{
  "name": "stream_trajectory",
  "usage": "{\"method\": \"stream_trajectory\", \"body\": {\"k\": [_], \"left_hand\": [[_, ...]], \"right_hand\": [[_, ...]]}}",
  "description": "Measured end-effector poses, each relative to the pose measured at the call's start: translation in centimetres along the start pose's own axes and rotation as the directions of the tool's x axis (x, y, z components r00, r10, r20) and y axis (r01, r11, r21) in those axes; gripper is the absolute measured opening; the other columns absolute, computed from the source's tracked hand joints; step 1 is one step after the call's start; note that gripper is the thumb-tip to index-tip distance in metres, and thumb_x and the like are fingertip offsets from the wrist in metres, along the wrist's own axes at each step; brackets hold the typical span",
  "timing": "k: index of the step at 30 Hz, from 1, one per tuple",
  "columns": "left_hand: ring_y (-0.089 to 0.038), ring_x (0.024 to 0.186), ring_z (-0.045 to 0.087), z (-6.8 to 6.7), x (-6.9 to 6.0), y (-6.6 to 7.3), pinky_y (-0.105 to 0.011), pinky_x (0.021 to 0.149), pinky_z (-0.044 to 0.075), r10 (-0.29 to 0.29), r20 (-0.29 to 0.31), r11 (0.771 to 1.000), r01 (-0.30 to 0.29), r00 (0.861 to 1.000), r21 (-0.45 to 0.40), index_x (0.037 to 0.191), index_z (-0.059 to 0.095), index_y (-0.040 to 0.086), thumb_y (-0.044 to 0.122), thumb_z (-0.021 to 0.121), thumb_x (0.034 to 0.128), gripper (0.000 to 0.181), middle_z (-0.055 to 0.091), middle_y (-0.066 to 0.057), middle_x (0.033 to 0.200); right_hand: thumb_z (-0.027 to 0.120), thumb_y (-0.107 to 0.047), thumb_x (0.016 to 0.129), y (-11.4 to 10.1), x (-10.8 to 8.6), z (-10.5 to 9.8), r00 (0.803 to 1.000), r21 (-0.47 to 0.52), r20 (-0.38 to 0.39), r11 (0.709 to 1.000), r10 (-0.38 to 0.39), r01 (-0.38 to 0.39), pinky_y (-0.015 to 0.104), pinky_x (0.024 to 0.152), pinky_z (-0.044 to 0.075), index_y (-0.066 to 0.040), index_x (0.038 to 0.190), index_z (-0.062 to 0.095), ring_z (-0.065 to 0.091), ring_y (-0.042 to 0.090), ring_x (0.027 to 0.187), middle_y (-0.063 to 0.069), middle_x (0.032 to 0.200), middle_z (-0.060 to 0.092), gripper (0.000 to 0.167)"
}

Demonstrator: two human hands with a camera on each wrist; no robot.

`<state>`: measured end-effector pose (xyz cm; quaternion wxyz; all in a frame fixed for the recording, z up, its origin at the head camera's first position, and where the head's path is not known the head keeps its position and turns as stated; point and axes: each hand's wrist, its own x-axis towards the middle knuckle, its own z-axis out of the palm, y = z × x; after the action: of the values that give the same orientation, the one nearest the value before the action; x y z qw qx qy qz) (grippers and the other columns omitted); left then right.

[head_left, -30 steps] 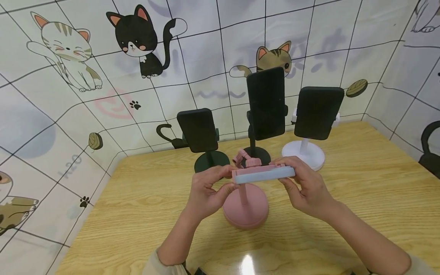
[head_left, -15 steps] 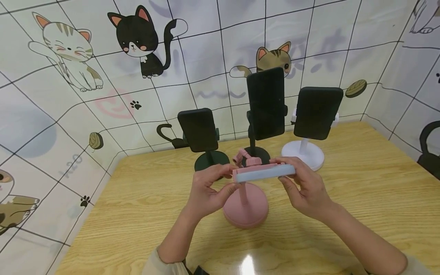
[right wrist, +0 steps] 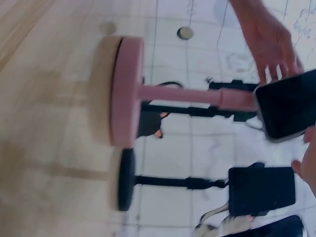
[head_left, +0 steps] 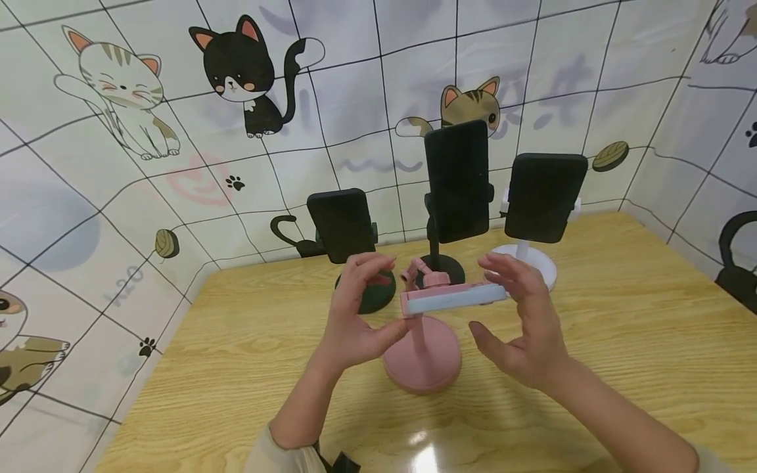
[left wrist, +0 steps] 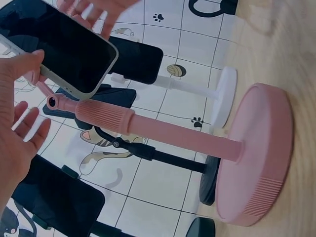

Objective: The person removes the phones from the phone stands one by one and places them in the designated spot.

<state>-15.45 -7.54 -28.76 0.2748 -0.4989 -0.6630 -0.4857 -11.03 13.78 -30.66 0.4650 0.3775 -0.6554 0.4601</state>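
A phone in a pale case (head_left: pixel 458 299) lies nearly flat in the holder of a pink phone stand (head_left: pixel 422 358). Its dark screen (left wrist: pixel 61 47) shows in the left wrist view. My left hand (head_left: pixel 355 328) is at the phone's left end, thumb touching its near edge, fingers lifted off behind it. At the other end, my right hand (head_left: pixel 526 322) stands around the phone with fingers and thumb spread, apart from it. The stand's round base (left wrist: pixel 256 158) rests on the table, its post upright.
Behind stand a dark green stand with a phone (head_left: pixel 342 223), a black stand with a tall phone (head_left: pixel 458 180) and a white stand with a phone (head_left: pixel 547 197). The wooden table (head_left: pixel 248 341) meets a wall cloth (head_left: pixel 349 98) printed with cats.
Both hands have loosened from the phone. The fingers of each have spread upward, and the right thumb has dropped away. Phone and pink stand have stayed in place.
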Motion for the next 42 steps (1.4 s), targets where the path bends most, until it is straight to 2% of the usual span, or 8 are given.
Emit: {"method": "stream_trajectory", "body": {"k": [3, 6, 12, 17, 24, 28, 35, 42], "left_hand": [[-0.03, 0.114, 0.041, -0.1, 0.4, -0.2, -0.042, 0.088, 0.042, -0.03, 0.079, 0.996, 0.037, 0.996, -0.084, 0.129, 0.039, 0.001, 0.035, 0.065, 0.079, 0.066, 0.042, -0.018, 0.123], [-0.03, 0.118, 0.037, -0.2, 0.8, -0.5, -0.046, 0.092, 0.039, -0.054, 0.171, 0.981, 0.085, 0.984, -0.176, 0.134, 0.034, 0.003, 0.025, 0.067, 0.0751, 0.071, 0.037, -0.017, 0.132], [-0.023, 0.102, 0.043, 0.3, 1.7, -1.1, -0.038, 0.078, 0.044, -0.006, 0.282, 0.961, 0.084, 0.959, -0.265, 0.135, 0.036, 0.007, 0.018, 0.063, 0.0732, 0.068, 0.041, -0.014, 0.129], [-0.027, 0.109, 0.044, 0.5, 2.0, -1.5, -0.036, 0.08, 0.045, 0.035, 0.303, 0.938, 0.073, 0.952, -0.339, 0.124, 0.045, 0.001, 0.027, 0.063, 0.0783, 0.056, 0.047, -0.018, 0.122], [-0.03, 0.113, 0.044, 0.3, 2.5, -1.7, -0.042, 0.089, 0.042, 0.035, 0.322, 0.912, 0.101, 0.946, -0.398, 0.105, 0.055, -0.005, -0.004, 0.067, 0.0639, 0.043, 0.053, -0.02, 0.111], [-0.028, 0.109, 0.045, 0.1, 2.8, -1.7, -0.04, 0.087, 0.044, 0.037, 0.349, 0.914, 0.11, 0.937, -0.391, 0.105, 0.057, -0.007, -0.004, 0.069, 0.0648, 0.042, 0.054, -0.018, 0.11], [-0.021, 0.095, 0.044, -0.3, 3.3, -1.7, -0.031, 0.065, 0.047, 0.025, 0.417, 0.933, 0.129, 0.909, -0.337, 0.117, 0.052, -0.007, 0.0, 0.071, 0.0673, 0.053, 0.051, -0.01, 0.101], [-0.017, 0.087, 0.044, -0.2, 3.9, -1.9, -0.029, 0.067, 0.043, 0.061, 0.468, 0.933, 0.116, 0.882, -0.34, 0.114, 0.053, -0.006, 0.001, 0.071, 0.0668, 0.051, 0.052, -0.009, 0.101]], "right_hand": [[0.063, -0.041, 0.08, -1.2, 0.8, 0.8, 0.991, -0.092, -0.124, 0.995, -0.053, 0.042, 0.027, 0.096, 0.037, 0.011, 0.118, 0.037, 0.04, 0.025, 0.118, 0.021, 0.125, 0.04, 0.069], [0.063, -0.043, 0.079, -2.5, 1.6, 1.9, 0.963, -0.211, -0.214, 0.97, -0.165, 0.119, 0.033, 0.097, 0.036, -0.003, 0.12, 0.042, 0.035, 0.034, 0.119, 0.022, 0.126, 0.037, 0.061], [0.062, -0.035, 0.082, -4.1, 3.2, 4.1, 0.928, -0.413, -0.193, 0.885, -0.318, 0.217, 0.057, 0.097, 0.025, -0.014, 0.121, 0.05, 0.028, 0.043, 0.12, 0.021, 0.129, 0.033, 0.046], [0.062, -0.028, 0.082, -4.7, 4.5, 5.3, 0.934, -0.464, -0.157, 0.859, -0.321, 0.217, 0.063, 0.094, 0.02, -0.006, 0.107, 0.058, 0.025, 0.043, 0.121, 0.022, 0.129, 0.036, 0.033], [0.064, -0.026, 0.081, -4.7, 4.8, 6.4, 0.926, -0.536, -0.213, 0.83, -0.313, 0.157, 0.06, 0.094, 0.022, -0.001, 0.095, 0.061, 0.03, 0.043, 0.117, 0.024, 0.12, 0.042, 0.029], [0.063, -0.025, 0.081, -4.5, 4.8, 6.7, 0.923, -0.577, -0.234, 0.808, -0.307, 0.123, 0.056, 0.09, 0.025, -0.001, 0.091, 0.06, 0.035, 0.04, 0.11, 0.024, 0.115, 0.044, 0.026], [0.063, -0.024, 0.081, -4.0, 4.8, 7.1, 0.913, -0.615, -0.262, 0.783, -0.314, 0.093, 0.055, 0.081, 0.025, -0.002, 0.084, 0.055, 0.036, 0.038, 0.099, 0.022, 0.108, 0.044, 0.024], [0.061, -0.015, 0.078, -3.7, 4.7, 7.1, 0.907, -0.621, -0.264, 0.777, -0.327, 0.099, 0.054, 0.072, 0.025, -0.003, 0.077, 0.05, 0.04, 0.035, 0.092, 0.022, 0.102, 0.044, 0.016]]}}
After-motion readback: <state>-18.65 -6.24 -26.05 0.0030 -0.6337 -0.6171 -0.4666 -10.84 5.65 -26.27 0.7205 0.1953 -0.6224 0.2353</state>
